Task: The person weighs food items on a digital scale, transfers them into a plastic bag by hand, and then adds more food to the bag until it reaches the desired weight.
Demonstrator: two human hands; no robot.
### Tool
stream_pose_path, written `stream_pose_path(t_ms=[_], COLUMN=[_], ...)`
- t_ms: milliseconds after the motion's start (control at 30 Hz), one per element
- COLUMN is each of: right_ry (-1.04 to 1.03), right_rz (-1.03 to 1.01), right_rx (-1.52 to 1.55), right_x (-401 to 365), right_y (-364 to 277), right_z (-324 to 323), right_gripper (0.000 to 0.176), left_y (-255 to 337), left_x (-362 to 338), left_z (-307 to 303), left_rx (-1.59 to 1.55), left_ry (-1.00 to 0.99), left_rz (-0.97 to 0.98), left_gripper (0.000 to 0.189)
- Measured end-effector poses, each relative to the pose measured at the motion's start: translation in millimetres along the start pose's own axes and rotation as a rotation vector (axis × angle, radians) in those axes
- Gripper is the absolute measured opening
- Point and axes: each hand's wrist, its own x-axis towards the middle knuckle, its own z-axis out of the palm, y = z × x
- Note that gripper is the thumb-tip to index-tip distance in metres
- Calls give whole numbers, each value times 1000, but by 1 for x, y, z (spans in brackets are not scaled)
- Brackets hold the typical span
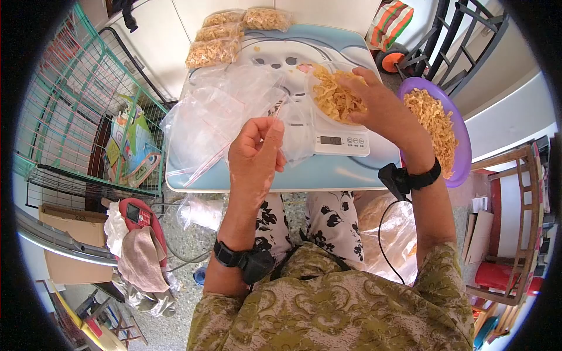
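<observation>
Left hand (257, 146) closed on plastic bag (297, 133), right hand (377, 104) half-open at flakes (329, 96); blue table (351, 171), green rack (64, 111).

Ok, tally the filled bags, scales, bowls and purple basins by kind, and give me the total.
Filled bags: 4
Digital scale: 1
Bowl: 1
Purple basin: 1
Total: 7
The clear, unfilled bags overlap too much to count.
</observation>
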Motion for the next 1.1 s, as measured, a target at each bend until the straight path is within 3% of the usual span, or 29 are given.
stream_pose_path(t_ms=[233,467,767,867,1067,1100], right_ry=[54,71,119,178,322,234], right_rz=[-38,-23,-15,-78,-6,187], right_rx=[-102,-62,-113,-61,199,343], right_x=[3,4,13,12,11,12], right_y=[-2,-3,9,13,19,13], right_z=[6,9,17,9,-1,-8], right_gripper=[46,44,26,21,24,23], left_y=[0,-2,-4,-4,-9,-9], left_x=[0,1,1,1,2,2], left_z=[2,1,1,-1,1,1], left_rx=[-82,-95,-99,-112,-128,-129], left_ry=[-10,-17,-25,-29,-30,-27], left_rz=[-22,-48,-50,-61,-80,-91], left_gripper=[22,21,21,21,22,23])
